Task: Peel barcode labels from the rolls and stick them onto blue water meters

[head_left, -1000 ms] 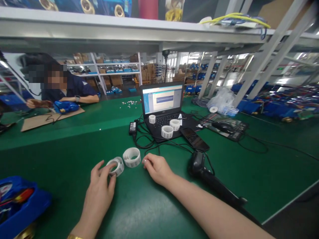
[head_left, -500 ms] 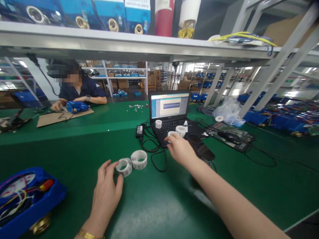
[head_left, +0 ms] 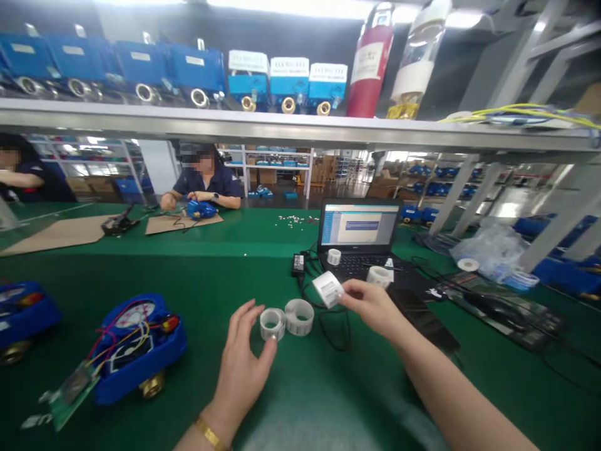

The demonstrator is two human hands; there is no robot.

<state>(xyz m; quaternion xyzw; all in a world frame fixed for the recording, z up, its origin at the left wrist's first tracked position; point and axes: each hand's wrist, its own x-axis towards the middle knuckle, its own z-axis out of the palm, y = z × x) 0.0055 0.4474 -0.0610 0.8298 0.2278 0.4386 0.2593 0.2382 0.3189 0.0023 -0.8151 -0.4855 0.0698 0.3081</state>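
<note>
My right hand (head_left: 373, 307) holds a white roll of barcode labels (head_left: 327, 289) off the green table, fingers pinched on it, just in front of the laptop (head_left: 359, 235). My left hand (head_left: 244, 363) rests on the table with its thumb and fingertips against another label roll (head_left: 272, 323), which stands on edge beside a third roll (head_left: 299, 316). Two more rolls, one small (head_left: 333, 256) and one larger (head_left: 378, 276), lie on the laptop keyboard.
An open blue water meter (head_left: 136, 351) with coloured wires and a loose circuit board sits at the left, another blue meter (head_left: 19, 316) at the far left. A charger and cables (head_left: 305, 275) lie by the laptop. Co-workers sit across the table (head_left: 206, 181). An overhead shelf (head_left: 282, 128) carries blue meters.
My right hand reached to the laptop, picked up a label roll and lifted it. My left hand stayed on its roll. The view tilted upward and shifted left.
</note>
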